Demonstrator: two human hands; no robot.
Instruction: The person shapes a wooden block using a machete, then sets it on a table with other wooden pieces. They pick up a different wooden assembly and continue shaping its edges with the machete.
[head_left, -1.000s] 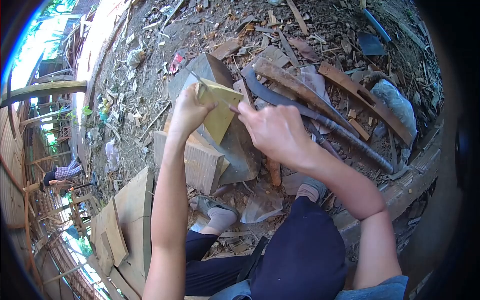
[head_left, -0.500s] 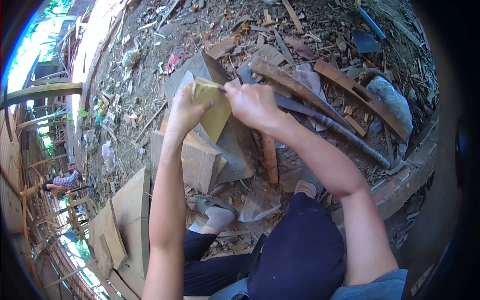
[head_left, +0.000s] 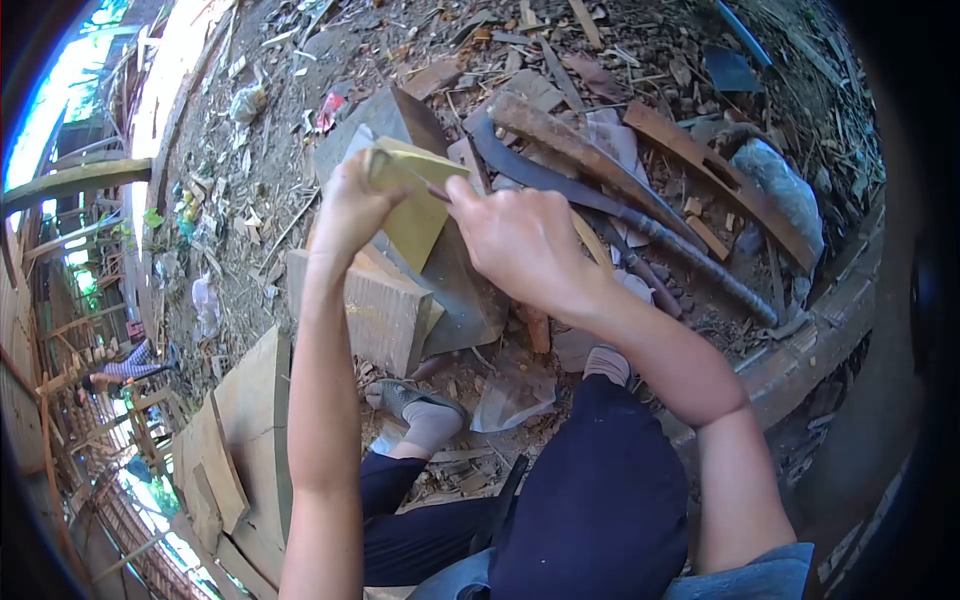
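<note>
A folded yellow sheet (head_left: pixel 425 235), stiff like sandpaper, is held up over wooden blocks. My left hand (head_left: pixel 350 205) grips its left side, thumb across the front and fingers behind. My right hand (head_left: pixel 520 240) is closed at the sheet's right edge, pinching a slim tool (head_left: pixel 437 190) with a dark reddish end; a thin line runs from it across the sheet. Exactly what kind of tool it is I cannot make out. Below the sheet sit a squared wooden block (head_left: pixel 385 310) and a larger grey block (head_left: pixel 465 315).
Right of my hands lie a curved blade on a long handle (head_left: pixel 700 262), a long timber (head_left: pixel 575 148) and a slotted plank (head_left: pixel 715 180). A plastic bag (head_left: pixel 770 195) is beside them. Boards (head_left: pixel 245 420) lean at lower left. A person (head_left: pixel 130 368) is far left. Wood scraps litter the ground.
My right hand has shifted slightly right and down, uncovering more of the curved blade. The sheet's upper fold looks wider open. The whole view has shifted a little.
</note>
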